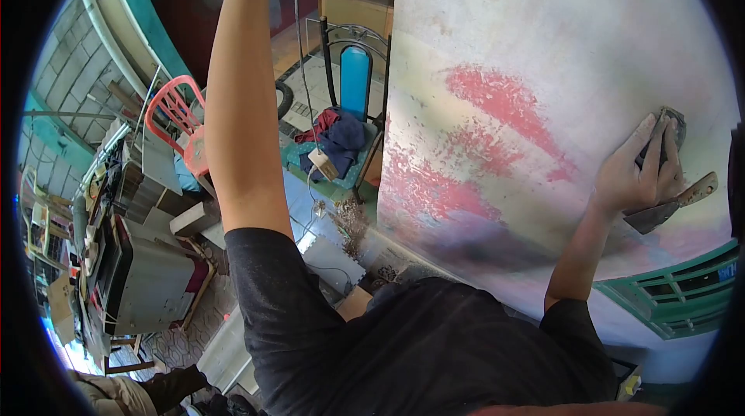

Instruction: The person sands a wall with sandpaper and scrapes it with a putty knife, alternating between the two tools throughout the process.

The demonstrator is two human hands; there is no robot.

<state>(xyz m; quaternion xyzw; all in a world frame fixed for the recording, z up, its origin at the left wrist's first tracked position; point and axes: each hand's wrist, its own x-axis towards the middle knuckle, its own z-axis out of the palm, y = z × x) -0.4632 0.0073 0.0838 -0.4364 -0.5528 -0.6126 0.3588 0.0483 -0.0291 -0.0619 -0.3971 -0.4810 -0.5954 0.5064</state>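
Note:
At the right, my right hand (638,171) is up against the painted wall (481,12), with its fingers closed round a dark grey, worn piece (673,126) whose kind I cannot make out. Below the palm sticks out a putty knife (654,216) with a dark blade and a worn handle; how the hand grips it is partly hidden. Pinkish-red patches (497,98) show on the whitish wall to the left of this hand. My left arm (247,105) reaches up past the top edge, so my left hand is out of sight.
Left of the wall stands a metal chair (355,82) with clothes on it and a hanging cable with a socket block (323,164). A red plastic chair (177,117) and stacked household goods fill the left side. Debris (351,222) lies along the wall's foot. A green window grille (675,292) is at lower right.

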